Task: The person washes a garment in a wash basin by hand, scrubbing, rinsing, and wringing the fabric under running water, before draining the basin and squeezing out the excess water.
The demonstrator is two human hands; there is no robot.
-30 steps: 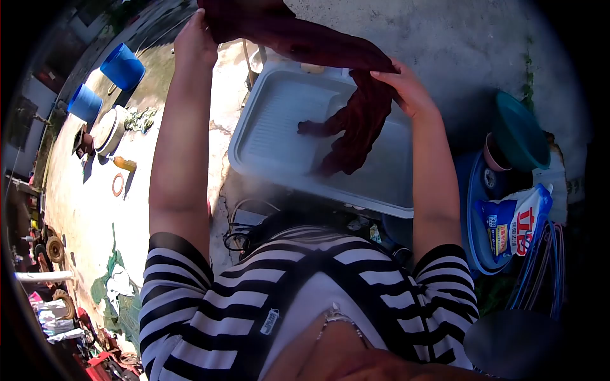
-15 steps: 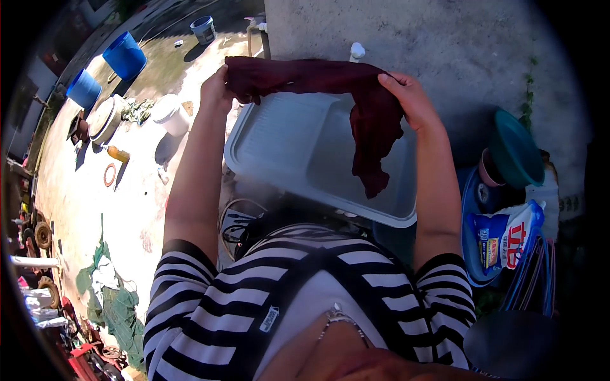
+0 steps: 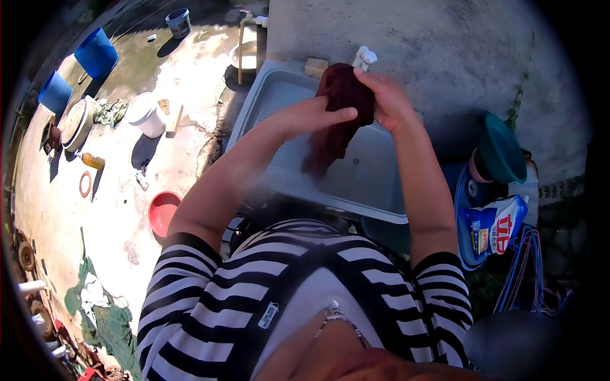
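- The pale sink point(image 3: 375, 184) is the biggest thing near you, and its ridged side is on your left.
- Your dark red cloth point(image 3: 343, 130) hangs bunched over the sink. Its low end is blurry, so I can't tell if it touches the bottom. It looks soft and floppy; if wet, it may feel heavy and slippery. The fat folds up top look best to hold.
- Your right grip point(image 3: 389, 105) is closed on those top folds, thumb in front.
- Your left grip point(image 3: 309, 115) has its thumb across the cloth. Its fingers are hidden, so I can't tell how tight it is.
- A small tan block point(image 3: 316, 67) sits by the back rim.
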